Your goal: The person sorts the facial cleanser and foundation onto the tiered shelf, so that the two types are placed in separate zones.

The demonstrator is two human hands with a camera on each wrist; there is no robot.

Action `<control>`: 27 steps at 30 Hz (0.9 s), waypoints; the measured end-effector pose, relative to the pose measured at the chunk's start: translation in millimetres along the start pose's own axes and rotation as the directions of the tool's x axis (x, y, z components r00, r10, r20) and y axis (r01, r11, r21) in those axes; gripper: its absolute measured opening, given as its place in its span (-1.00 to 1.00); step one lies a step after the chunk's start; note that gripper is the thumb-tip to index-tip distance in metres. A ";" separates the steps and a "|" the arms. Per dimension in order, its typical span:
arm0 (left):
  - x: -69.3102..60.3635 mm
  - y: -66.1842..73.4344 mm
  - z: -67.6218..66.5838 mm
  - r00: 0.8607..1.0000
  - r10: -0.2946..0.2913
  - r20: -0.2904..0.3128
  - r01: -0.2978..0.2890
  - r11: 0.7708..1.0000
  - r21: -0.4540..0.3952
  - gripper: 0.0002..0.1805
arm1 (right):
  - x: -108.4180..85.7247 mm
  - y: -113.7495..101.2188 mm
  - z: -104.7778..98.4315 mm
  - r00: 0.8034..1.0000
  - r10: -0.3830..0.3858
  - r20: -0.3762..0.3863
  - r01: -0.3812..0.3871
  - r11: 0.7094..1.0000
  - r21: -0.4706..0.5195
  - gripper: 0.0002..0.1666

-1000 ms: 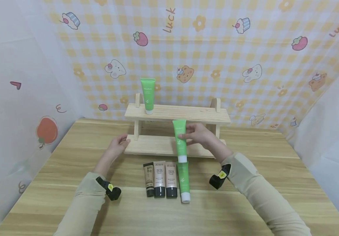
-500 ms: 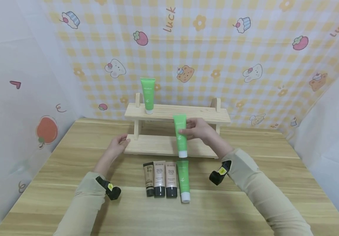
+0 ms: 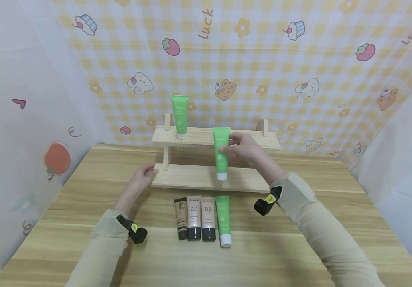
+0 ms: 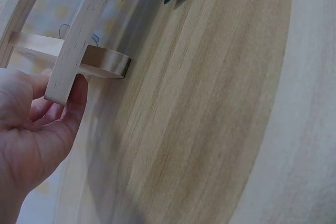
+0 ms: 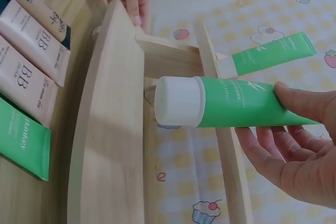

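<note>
My right hand [image 3: 243,148] pinches a green squeeze tube [image 3: 221,153] between thumb and fingers, its white cap pointing down, in front of the two-tier wooden shelf [image 3: 191,175]. In the right wrist view that tube [image 5: 236,103] hangs clear of the boards. With thumb and curled fingers, my left hand [image 3: 144,177] grips the left end of the lower board; the left wrist view shows this hand [image 4: 39,124] around the board end [image 4: 65,85]. A second green tube [image 3: 180,115] stands cap-down at the left of the upper board.
On the table [image 3: 119,259] before the shelf lies a row of tubes: a small brown tube [image 3: 181,218], two beige BB cream tubes [image 3: 194,217] and a green tube [image 3: 223,219]. A checked cloth [image 3: 206,59] hangs behind the shelf.
My right hand has raised the green tube from just above the row of tubes to the height of the upper board, slightly rightward. The left hand has stayed on the lower board.
</note>
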State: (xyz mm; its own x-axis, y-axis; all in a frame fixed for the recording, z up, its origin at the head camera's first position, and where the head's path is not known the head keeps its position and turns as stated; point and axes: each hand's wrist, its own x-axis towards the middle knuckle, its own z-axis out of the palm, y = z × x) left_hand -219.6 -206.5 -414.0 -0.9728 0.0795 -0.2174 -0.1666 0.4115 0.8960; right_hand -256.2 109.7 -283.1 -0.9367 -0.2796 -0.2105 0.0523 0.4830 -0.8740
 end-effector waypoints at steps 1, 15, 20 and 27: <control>-0.4 0.1 -0.1 1.000 0.000 0.002 0.000 1.000 0.001 -0.38 | 0.2 -1.1 -0.6 1.000 -0.007 0.000 0.007 1.000 0.011 -0.40; 1.0 -2.3 -1.2 1.000 0.003 0.002 -0.003 1.000 0.000 -0.37 | -1.0 -24.4 -11.8 0.997 -0.062 -0.037 0.063 0.998 0.025 -0.41; 2.0 -2.4 -1.1 1.000 -0.008 0.002 0.008 1.000 -0.004 -0.37 | 0.6 -32.2 -16.7 0.993 -0.081 -0.081 0.083 0.996 0.021 -0.41; 1.0 -1.3 -0.3 1.000 -0.015 -0.003 0.015 1.000 0.003 -0.37 | 6.1 -41.5 -23.0 0.982 -0.087 -0.165 0.085 0.996 -0.020 -0.45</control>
State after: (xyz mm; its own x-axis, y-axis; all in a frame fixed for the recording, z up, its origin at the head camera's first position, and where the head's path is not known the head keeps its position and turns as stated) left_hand -220.4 -207.1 -415.2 -0.9707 0.0706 -0.2296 -0.1807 0.4153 0.8916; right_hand -272.0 107.0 -238.0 -0.9820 -0.1794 -0.0584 -0.0342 0.4737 -0.8800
